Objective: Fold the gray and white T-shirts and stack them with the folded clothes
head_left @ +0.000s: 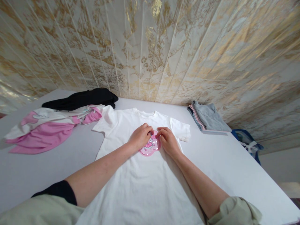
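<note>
A white short-sleeved T-shirt (140, 184) lies spread out in front of me, its neckline at the far side. On its chest is a shiny pink patch (147, 150) with a silvery design that looks like sequins. My left hand (141, 136) rests at the patch's upper left, its fingers curled in and pinched at the patch. From the other side my right hand (169, 141) reaches the upper right edge, thumb and fingertips drawn together on it. The fingertips partly cover the design, so the exact grip is hard to see.
On the left of the white table (234, 165) lie a pink-and-white garment (47, 134) and a black garment (82, 98). A folded stack of clothes (208, 117) sits at the back right. Beyond the right edge is a blue bag (248, 143). Patterned curtain-like material (145, 53) rises behind.
</note>
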### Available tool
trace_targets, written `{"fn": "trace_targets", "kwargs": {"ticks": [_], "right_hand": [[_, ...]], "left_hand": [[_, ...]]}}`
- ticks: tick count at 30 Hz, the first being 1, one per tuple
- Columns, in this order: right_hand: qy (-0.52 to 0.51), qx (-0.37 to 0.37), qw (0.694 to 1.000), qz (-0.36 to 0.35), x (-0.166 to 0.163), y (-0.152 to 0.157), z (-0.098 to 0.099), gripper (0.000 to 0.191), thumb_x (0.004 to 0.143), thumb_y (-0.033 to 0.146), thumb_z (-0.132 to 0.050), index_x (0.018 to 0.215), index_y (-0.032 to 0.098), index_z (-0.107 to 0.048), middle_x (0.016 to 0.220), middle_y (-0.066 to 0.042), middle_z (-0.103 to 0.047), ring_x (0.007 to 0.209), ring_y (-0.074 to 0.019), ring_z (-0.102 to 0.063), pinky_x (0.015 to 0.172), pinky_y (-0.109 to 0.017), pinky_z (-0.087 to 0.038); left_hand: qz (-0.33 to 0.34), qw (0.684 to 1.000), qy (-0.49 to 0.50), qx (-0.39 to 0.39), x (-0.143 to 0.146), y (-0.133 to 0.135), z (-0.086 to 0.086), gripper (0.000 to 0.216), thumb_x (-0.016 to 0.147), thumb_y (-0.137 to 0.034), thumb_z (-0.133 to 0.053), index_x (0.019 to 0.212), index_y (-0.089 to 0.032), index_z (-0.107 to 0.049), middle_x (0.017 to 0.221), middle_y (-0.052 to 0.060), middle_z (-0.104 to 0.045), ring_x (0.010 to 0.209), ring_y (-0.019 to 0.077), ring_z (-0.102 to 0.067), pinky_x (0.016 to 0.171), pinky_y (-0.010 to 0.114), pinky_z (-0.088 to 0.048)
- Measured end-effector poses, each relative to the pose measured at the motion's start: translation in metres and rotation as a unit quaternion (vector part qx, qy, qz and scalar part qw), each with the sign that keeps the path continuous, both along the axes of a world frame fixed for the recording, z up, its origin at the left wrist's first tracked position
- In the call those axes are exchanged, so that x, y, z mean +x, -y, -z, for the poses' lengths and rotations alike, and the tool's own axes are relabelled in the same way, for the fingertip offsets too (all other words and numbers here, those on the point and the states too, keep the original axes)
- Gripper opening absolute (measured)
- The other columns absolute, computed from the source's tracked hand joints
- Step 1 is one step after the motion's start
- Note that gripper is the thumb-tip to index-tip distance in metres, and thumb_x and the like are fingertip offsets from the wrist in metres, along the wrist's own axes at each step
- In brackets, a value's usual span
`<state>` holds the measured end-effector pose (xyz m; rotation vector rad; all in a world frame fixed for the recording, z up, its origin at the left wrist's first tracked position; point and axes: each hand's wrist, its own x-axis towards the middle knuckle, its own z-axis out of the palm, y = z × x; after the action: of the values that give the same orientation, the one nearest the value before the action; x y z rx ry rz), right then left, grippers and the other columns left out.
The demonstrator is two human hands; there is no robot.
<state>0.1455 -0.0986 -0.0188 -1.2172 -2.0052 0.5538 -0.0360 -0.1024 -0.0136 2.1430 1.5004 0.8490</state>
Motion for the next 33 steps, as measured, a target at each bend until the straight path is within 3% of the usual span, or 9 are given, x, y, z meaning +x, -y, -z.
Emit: {"fn": "trace_targets", "kwargs": {"ticks": [6, 11, 15, 20, 26, 28, 33], "right_hand": [[-0.019, -0.006, 1.000, 0.015, 0.000, 0.001, 0.000, 0.028, 0.075, 0.008, -0.041, 0.078, 0.023, -0.064, 0.107, -0.006, -0.063, 0.107, -0.0203, -0.057, 0.099, -0.038, -0.043], [-0.041, -0.018, 0.999, 0.017, 0.000, 0.002, -0.002, 0.027, 0.073, 0.007, -0.040, 0.069, 0.023, -0.062, 0.105, -0.005, -0.063, 0.105, -0.0202, -0.058, 0.098, -0.037, -0.043], [-0.046, -0.017, 0.999, 0.014, 0.001, 0.002, -0.001, 0.029, 0.073, 0.007, -0.040, 0.071, 0.023, -0.064, 0.105, -0.005, -0.063, 0.104, -0.0195, -0.058, 0.098, -0.037, -0.042], [-0.044, -0.022, 0.999, 0.004, 0.003, -0.001, 0.003, 0.028, 0.071, 0.006, -0.040, 0.065, 0.022, -0.062, 0.104, -0.005, -0.063, 0.103, -0.0190, -0.057, 0.096, -0.036, -0.041], [-0.040, -0.018, 0.999, 0.009, 0.003, 0.000, 0.003, 0.028, 0.072, 0.007, -0.040, 0.067, 0.022, -0.063, 0.103, -0.005, -0.063, 0.102, -0.0186, -0.057, 0.096, -0.035, -0.042], [-0.032, -0.013, 0.999, 0.009, 0.002, 0.000, 0.002, 0.030, 0.073, 0.007, -0.040, 0.074, 0.022, -0.065, 0.103, -0.005, -0.064, 0.103, -0.0190, -0.057, 0.097, -0.036, -0.042], [0.018, 0.001, 1.000, -0.019, 0.001, 0.001, -0.003, 0.035, 0.079, 0.009, -0.043, 0.091, 0.024, -0.071, 0.114, -0.006, -0.063, 0.107, -0.0206, -0.058, 0.100, -0.039, -0.042]], "left_hand": [[0.012, 1.000, 0.010, 0.020, 0.000, 0.001, 0.001, 0.031, 0.081, -0.006, -0.046, 0.089, -0.024, -0.069, 0.094, 0.002, -0.060, 0.095, 0.0178, -0.059, 0.085, 0.030, -0.048], [0.044, 0.999, 0.030, -0.010, 0.001, -0.002, 0.000, 0.031, 0.079, -0.004, -0.046, 0.078, -0.023, -0.071, 0.087, 0.001, -0.063, 0.087, 0.0159, -0.061, 0.082, 0.028, -0.048], [0.074, 0.996, 0.038, -0.027, -0.002, 0.000, -0.001, 0.038, 0.078, -0.002, -0.045, 0.091, -0.023, -0.073, 0.091, 0.001, -0.063, 0.090, 0.0152, -0.061, 0.085, 0.027, -0.048], [0.133, 0.989, -0.060, 0.036, -0.006, 0.034, -0.007, 0.041, 0.079, -0.002, -0.048, 0.108, -0.022, -0.070, 0.104, 0.006, -0.060, 0.101, 0.0211, -0.053, 0.093, 0.037, -0.044], [0.180, 0.980, -0.089, 0.001, -0.010, 0.072, -0.021, 0.032, 0.084, -0.005, -0.048, 0.098, -0.024, -0.069, 0.098, 0.003, -0.060, 0.094, 0.0193, -0.054, 0.086, 0.035, -0.045], [0.168, 0.983, -0.077, -0.003, -0.015, 0.068, -0.021, 0.030, 0.086, -0.006, -0.046, 0.099, -0.023, -0.068, 0.097, 0.003, -0.061, 0.094, 0.0183, -0.055, 0.086, 0.034, -0.046], [0.030, 0.993, -0.092, 0.067, -0.031, 0.052, -0.011, 0.029, 0.091, -0.014, -0.045, 0.115, -0.022, -0.060, 0.114, 0.006, -0.061, 0.110, 0.0215, -0.054, 0.095, 0.040, -0.043]]}}
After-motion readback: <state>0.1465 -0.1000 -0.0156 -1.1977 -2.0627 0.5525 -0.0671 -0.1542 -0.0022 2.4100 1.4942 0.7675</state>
